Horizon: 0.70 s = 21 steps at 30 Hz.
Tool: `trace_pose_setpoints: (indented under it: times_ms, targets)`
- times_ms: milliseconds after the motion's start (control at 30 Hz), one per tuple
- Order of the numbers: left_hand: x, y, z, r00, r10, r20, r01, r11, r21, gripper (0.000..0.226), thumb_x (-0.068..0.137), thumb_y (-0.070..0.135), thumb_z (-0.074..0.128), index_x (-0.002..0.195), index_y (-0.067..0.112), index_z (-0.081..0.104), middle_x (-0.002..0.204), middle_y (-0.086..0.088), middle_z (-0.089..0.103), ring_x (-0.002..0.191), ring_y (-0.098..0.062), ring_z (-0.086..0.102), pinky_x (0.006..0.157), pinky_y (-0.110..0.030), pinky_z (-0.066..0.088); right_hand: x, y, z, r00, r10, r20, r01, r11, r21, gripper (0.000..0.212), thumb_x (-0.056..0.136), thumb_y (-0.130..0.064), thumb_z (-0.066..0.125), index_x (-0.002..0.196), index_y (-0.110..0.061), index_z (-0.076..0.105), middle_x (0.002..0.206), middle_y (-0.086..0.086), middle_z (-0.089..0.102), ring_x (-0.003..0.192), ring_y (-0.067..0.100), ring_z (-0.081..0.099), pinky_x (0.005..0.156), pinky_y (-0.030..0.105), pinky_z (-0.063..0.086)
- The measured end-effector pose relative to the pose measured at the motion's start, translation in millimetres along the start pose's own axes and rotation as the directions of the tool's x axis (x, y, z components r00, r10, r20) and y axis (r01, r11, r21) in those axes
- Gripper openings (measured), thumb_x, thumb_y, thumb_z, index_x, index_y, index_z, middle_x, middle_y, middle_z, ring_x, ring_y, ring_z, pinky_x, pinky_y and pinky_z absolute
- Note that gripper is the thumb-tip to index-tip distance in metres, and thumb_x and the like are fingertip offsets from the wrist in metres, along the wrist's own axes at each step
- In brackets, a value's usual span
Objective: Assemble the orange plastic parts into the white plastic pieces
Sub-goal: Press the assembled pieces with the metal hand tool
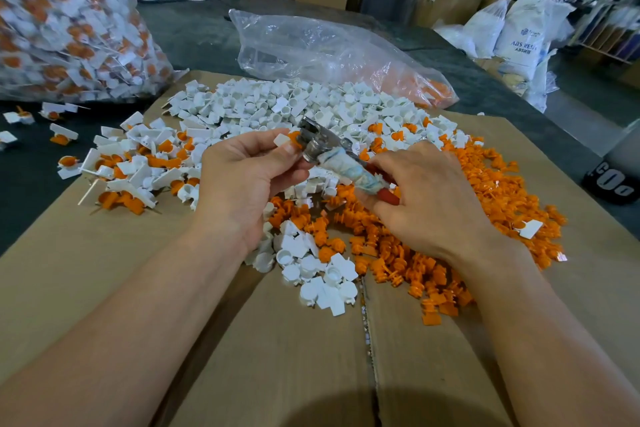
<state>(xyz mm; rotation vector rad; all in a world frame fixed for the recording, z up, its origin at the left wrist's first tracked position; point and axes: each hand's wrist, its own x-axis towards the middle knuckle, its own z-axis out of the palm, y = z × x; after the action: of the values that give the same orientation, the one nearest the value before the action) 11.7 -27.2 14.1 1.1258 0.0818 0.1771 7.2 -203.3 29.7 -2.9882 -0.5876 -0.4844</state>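
Note:
My left hand (242, 170) pinches a white plastic piece with an orange part (287, 141) between thumb and fingers, above the heaps. My right hand (419, 198) grips a small hammer (332, 158) by its cloth-wrapped, red-ended handle; the metal head lies against the held piece. Loose white pieces (277, 107) are heaped at the back and near my wrists. Loose orange parts (450, 236) spread to the right. Joined white-and-orange pieces (131, 166) lie to the left.
Flattened brown cardboard (104, 288) covers the dark table. A big clear bag of joined pieces (69, 21) stands at the back left. A mostly slack clear bag (329, 52) with some orange parts lies behind the heap. Cardboard boxes and white sacks (516, 35) stand beyond.

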Motion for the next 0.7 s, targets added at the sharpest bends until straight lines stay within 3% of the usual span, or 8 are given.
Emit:
trace_pose_setpoints:
  times_ms: [200, 267, 700]
  targets:
    - [-1.8, 1.1, 0.0, 1.0, -0.011, 0.001, 0.011, 0.999, 0.035, 0.016, 0.082, -0.005, 0.059, 0.075, 0.008, 0.063, 0.052, 0.0, 0.066, 0.053, -0.013, 0.067, 0.047, -0.017, 0.051, -1.7, -1.8, 2.8, 0.998, 0.001, 0.059, -0.01, 0.989, 0.148, 0.033, 0.085, -0.05, 0.042, 0.1, -0.022, 0.048, 0.086, -0.004, 0.049, 0.077, 0.014, 0.044, 0.059, 0.028, 0.026]
    - [-1.6, 1.5, 0.1, 1.0, -0.015, 0.007, 0.015, 1.0, 0.021, 0.016, 0.082, -0.006, 0.059, 0.075, 0.008, 0.063, 0.053, -0.001, 0.066, 0.053, -0.013, 0.067, 0.048, -0.017, 0.051, -1.9, -1.1, 3.4, 0.997, -0.007, 0.073, -0.007, 0.981, 0.195, 0.028, 0.085, -0.049, 0.042, 0.096, -0.023, 0.045, 0.083, -0.004, 0.048, 0.074, 0.014, 0.043, 0.057, 0.023, 0.031]
    - [1.1, 0.2, -3.2, 1.0, -0.015, -0.013, 0.016, 0.999, 0.041, 0.01, 0.083, -0.007, 0.058, 0.082, 0.001, 0.064, 0.063, -0.009, 0.068, 0.053, -0.015, 0.066, 0.051, -0.018, 0.052, -2.5, -3.1, 6.3, 0.998, -0.012, 0.061, -0.01, 0.939, 0.344, 0.014, 0.087, -0.033, 0.057, 0.088, -0.023, 0.046, 0.065, -0.009, 0.045, 0.06, 0.01, 0.044, 0.054, 0.032, 0.036]
